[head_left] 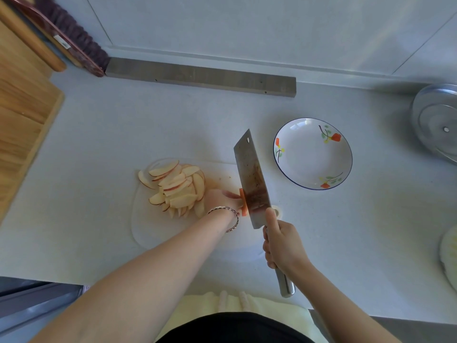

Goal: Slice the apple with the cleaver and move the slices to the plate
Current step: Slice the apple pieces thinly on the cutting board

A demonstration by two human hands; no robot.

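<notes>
Her right hand (282, 243) grips the cleaver (249, 179) handle, the blade against the apple piece (243, 202) her left hand (222, 199) pinches, slices (175, 186) heaped left, the plate (309, 164) far right.

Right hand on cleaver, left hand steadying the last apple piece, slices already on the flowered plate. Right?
No. The head view shows the flowered plate empty; the apple slices are piled on the cutting board, left of the cleaver. The rest holds: right hand grips the cleaver, left hand steadies the last apple piece.
</notes>
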